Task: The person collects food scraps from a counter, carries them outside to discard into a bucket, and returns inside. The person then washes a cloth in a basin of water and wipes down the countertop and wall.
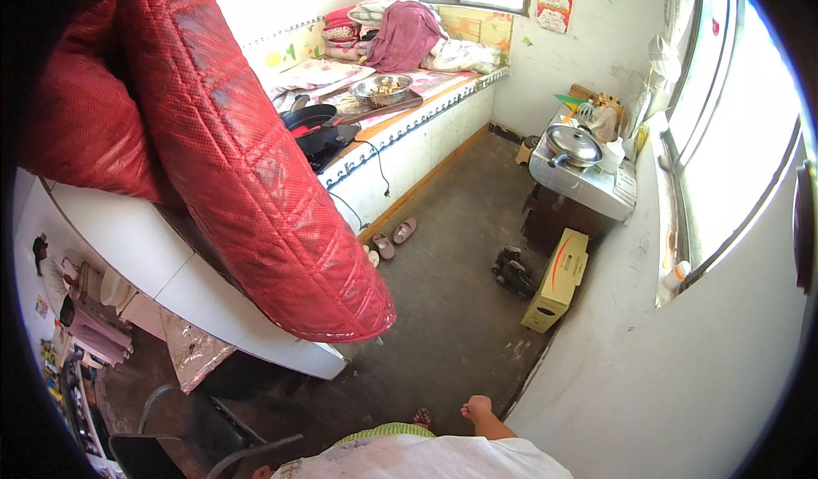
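Note:
My right hand [477,407] hangs near the wall on the right, its fingers curled and nothing visible in them. Just a sliver of my left hand [262,472] shows at the bottom edge, beside a chair [217,424] with a black seat and metal arms; its fingers are out of sight. A red quilted door curtain [255,178] hangs large at the upper left, touched by neither hand in view. Beyond it, a tiled platform bed [422,130] carries a black pan [313,127] and a metal colander [381,90] with pieces of food on a tray.
Along the right wall [613,351] stand a yellow carton [557,281], black roller skates [513,270] and a counter holding a lidded pan [574,144]. Pink slippers [393,239] lie on the dark floor [441,274] by the bed. A power cord [381,169] dangles from its edge.

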Demonstrator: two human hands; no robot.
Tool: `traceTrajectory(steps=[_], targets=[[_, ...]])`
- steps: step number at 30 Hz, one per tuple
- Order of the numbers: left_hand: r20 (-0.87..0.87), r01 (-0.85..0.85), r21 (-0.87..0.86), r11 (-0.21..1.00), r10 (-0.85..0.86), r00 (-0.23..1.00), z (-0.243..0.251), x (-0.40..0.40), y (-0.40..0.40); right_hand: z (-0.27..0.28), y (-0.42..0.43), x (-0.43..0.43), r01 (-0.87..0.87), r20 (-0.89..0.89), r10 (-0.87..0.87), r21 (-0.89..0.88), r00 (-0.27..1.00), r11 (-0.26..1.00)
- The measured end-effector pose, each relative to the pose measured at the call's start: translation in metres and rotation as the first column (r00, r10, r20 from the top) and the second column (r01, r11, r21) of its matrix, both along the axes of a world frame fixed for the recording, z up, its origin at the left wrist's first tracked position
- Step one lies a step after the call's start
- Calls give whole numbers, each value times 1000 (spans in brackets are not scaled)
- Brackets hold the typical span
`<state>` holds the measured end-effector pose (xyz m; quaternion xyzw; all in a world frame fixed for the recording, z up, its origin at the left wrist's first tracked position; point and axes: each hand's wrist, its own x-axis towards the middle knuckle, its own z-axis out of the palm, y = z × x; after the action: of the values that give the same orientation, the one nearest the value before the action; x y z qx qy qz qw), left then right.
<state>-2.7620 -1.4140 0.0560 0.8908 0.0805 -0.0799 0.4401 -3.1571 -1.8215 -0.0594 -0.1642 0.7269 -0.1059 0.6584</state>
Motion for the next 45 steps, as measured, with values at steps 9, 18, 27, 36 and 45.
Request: traceTrajectory(steps=[9, 18, 27, 36, 45], targets=[[6, 8, 5, 1000, -8, 1000, -6, 4, 10, -13, 1, -1, -18, 33, 18, 5, 999, 1000], [27, -2, -12, 1000, 3, 1000, -17, 5, 25, -6, 17, 2, -138, 25, 138, -14, 990, 990], [121, -27, -69, 997, 35, 992, -42, -3, 72, -21, 19, 16, 17, -16, -18, -38, 1000, 999], [-81, -146, -228, 963, 131, 988, -134, 45, 131, 6, 46, 12, -47, -50, 45, -53, 998, 997], [-160, -228, -350, 908, 182, 970, -134, 12, 157, 17, 70, 38, -112, -46, 109, -71, 993, 991]])
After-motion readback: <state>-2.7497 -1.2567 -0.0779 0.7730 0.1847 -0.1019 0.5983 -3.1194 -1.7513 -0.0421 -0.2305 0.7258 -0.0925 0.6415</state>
